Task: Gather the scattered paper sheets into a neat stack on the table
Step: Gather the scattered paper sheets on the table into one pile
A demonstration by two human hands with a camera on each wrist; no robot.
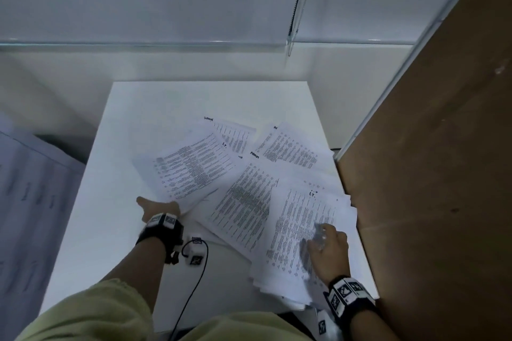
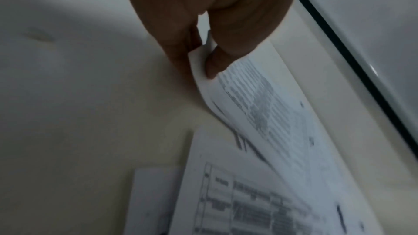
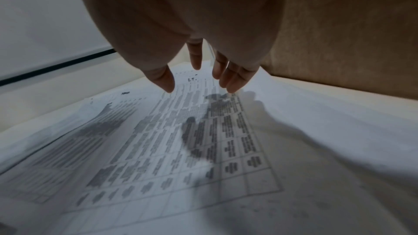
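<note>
Printed paper sheets lie fanned over the white table (image 1: 116,230). My left hand (image 1: 159,209) pinches the near corner of a thin bundle of sheets (image 1: 191,167), and the wrist view shows thumb and fingers (image 2: 217,65) clamped on that lifted corner (image 2: 248,99). At the right, a thicker pile of sheets (image 1: 299,230) lies near the table's right edge. My right hand (image 1: 327,243) hovers over it with its fingers (image 3: 235,79) straight and spread, holding nothing, just above the top sheet (image 3: 181,140). More sheets (image 1: 291,147) lie further back.
A brown board (image 1: 429,174) stands close along the table's right edge. A white wall (image 1: 166,8) and a ledge rise behind. A black cable (image 1: 194,285) and small tagged blocks (image 1: 195,252) lie near my left wrist. Bare tabletop shows at the left and far side.
</note>
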